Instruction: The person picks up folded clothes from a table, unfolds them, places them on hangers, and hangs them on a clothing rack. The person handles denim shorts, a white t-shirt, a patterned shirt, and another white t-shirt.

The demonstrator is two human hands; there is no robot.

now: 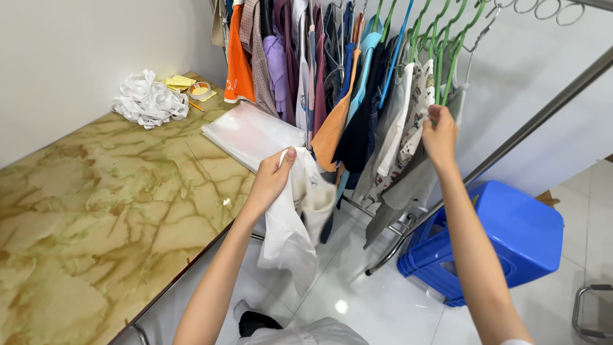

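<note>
Left hand (273,179), off the bench's (96,211) right edge, is clenched on a white garment (295,223) hanging toward the floor, while right hand (439,133) pinches a patterned garment (415,108) on the crowded clothes rail (543,112) above a blue stool (504,236).

One head-worn camera looks down, close over table (96,211) and clothes rack (523,128).

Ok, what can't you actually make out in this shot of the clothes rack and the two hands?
Head view only:
- White garment in the left hand: motion-blurred, so its kind is unclear.
- Right hand: its grip on the patterned garment is hidden by the hand's back.
- Hanger hooks: cut off by the top edge.
- Small items by the white heap on the table: too small to identify.
</note>
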